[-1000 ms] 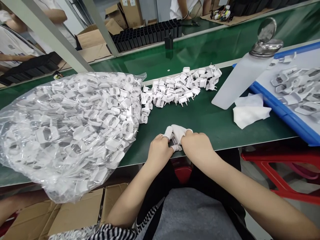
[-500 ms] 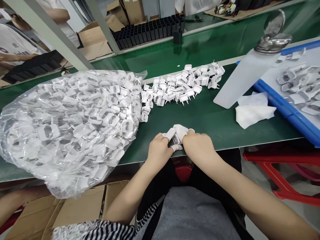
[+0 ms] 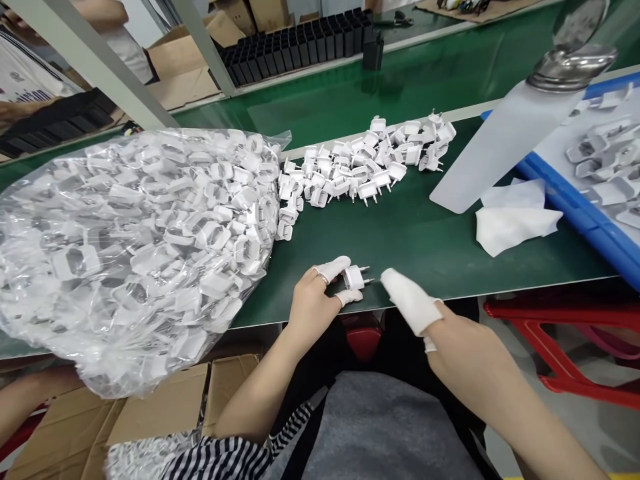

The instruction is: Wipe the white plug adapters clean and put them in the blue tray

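Note:
My left hand [image 3: 320, 293] pinches a small white plug adapter [image 3: 355, 277] between finger-cotted thumb and forefinger, its two pins pointing right, just above the green table's near edge [image 3: 410, 247]. My right hand [image 3: 450, 340] is drawn back to the right of it, off the table edge, a white-cotted finger pointing toward the pins; nothing shows in it. A loose heap of the same white adapters [image 3: 365, 163] lies farther back on the table. A big clear plastic bag [image 3: 130, 233] full of adapters fills the left side.
A white wipe [image 3: 515, 223] lies right of centre, beside a tilted white dispenser bottle with a metal top [image 3: 505, 133]. A blue tray [image 3: 590, 220] with more adapters sits at far right. Black parts line the far bench [image 3: 300, 47]. Cardboard boxes [image 3: 165, 413] stand below left; other people work behind.
My hands were pressed together over the adapter. The right hand has pulled away to the right and toward me, leaving the adapter in the left fingers. The view tilted slightly down.

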Available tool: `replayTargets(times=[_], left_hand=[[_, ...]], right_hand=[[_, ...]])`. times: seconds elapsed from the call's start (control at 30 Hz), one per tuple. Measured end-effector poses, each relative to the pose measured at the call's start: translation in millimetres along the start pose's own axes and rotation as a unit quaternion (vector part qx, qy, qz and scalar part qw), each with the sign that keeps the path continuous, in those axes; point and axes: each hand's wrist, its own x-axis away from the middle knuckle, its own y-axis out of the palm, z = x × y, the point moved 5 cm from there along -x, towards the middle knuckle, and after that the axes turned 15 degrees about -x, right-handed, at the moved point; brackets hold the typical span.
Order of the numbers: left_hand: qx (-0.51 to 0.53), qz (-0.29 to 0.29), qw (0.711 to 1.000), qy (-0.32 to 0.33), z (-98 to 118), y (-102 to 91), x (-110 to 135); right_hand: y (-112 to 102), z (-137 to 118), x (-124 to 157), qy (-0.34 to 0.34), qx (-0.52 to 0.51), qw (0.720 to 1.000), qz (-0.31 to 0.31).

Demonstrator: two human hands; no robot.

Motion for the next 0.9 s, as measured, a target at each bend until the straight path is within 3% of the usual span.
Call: replayTargets(times=[0.13, 0.27, 0.37, 0.53, 0.67, 0.77, 0.9], left_hand=[[0.141, 0.033, 0.989, -0.035, -3, -0.5, 10], [0.198, 0.04, 0.978, -0.058, -2, 0.3, 19], [0.224, 0.044, 0.972, -0.059, 0, -1.8, 23], [0.315, 0.031, 0.947, -0.045, 4, -4.2, 25], [0.375, -0.008, 0.926, -0.043, 6, -2.9, 27], [0.4, -0.008, 0.916, -0.024, 9, -5.3, 28], [0.442, 0.0, 0.897, 0.011, 13, -8.1, 30]], right_hand=[[8, 12, 5, 0.029, -0.195, 0.98, 0.005], [25, 2, 6, -0.012, -0.325, 0.946, -0.002], [24, -8, 5, -0.06, -0.378, 0.923, 0.025], [21, -20, 9, -0.154, -0.382, 0.91, 0.047], [25, -25, 14, -0.185, -0.355, 0.915, 0.045], [26, -28, 16, -0.206, -0.354, 0.91, 0.057], [32, -25, 19, -0.202, -0.313, 0.926, 0.065]])
